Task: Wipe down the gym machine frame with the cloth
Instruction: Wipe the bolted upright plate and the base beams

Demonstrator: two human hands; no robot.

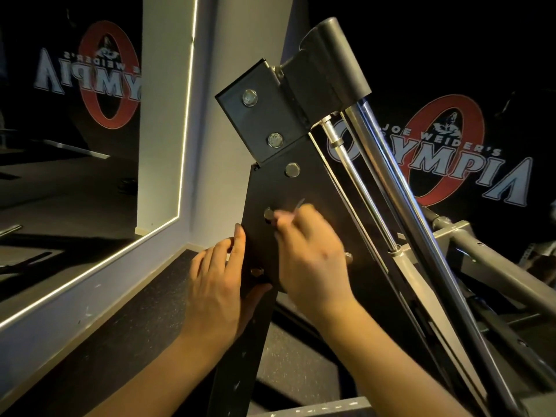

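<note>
The gym machine frame is a black steel plate (313, 188) with several hex bolts, standing upright at centre. My left hand (216, 281) grips the plate's left edge, fingers wrapped behind it and thumb on the front. My right hand (310, 254) is blurred with motion against the plate's face, its fingers curled. It pinches the cloth (298, 204), of which only a thin pale tip shows above the knuckles. The fingertips sit right beside a bolt (268, 212).
A grey bolted bracket (261, 115) tops the plate, with chrome guide rods (388, 164) slanting down to the right. Grey frame tubes (481, 260) lie at right. A lit-edged mirror (75, 145) stands at left. Dark speckled flooring (135, 311) lies below.
</note>
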